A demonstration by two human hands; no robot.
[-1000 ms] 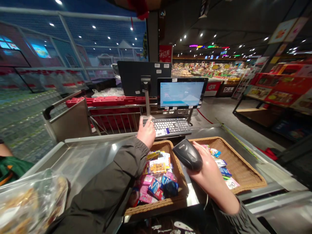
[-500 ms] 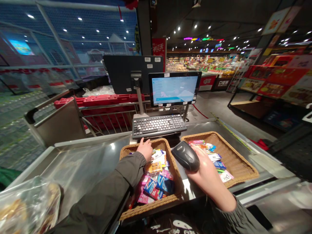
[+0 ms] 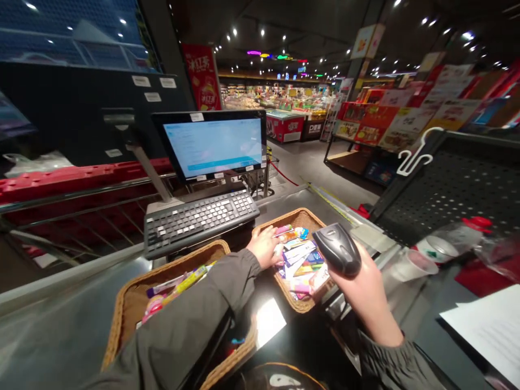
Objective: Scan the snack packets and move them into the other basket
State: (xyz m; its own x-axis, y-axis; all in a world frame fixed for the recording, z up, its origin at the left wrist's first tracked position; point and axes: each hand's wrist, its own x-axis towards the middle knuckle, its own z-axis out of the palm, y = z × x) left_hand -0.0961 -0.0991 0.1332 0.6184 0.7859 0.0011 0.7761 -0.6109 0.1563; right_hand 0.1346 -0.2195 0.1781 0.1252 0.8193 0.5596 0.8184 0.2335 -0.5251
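Note:
My left hand [image 3: 264, 247] reaches over the left edge of the right wicker basket [image 3: 300, 307], its fingertips against small colourful packets [image 3: 299, 260]. Whether it grips one of them is too small to make out. My right hand [image 3: 363, 279] is wrapped round a black handheld scanner [image 3: 338, 248], held above the right side of that basket. Under my left sleeve lies the left wicker basket [image 3: 117, 319], where yellow and pink packets [image 3: 190, 279] show; the sleeve hides much of its inside.
A keyboard [image 3: 199, 219] and lit screen [image 3: 215, 143] stand ahead, with a dark monitor back [image 3: 81, 119] at left. Cups [image 3: 414, 265], paper [image 3: 491, 330] and a perforated black panel [image 3: 455, 189] holding white hooks [image 3: 418, 154] are on the right.
The view has turned right. My left hand has moved from the left basket to the right one. The scanner is still in my right hand, now over the right basket's right side.

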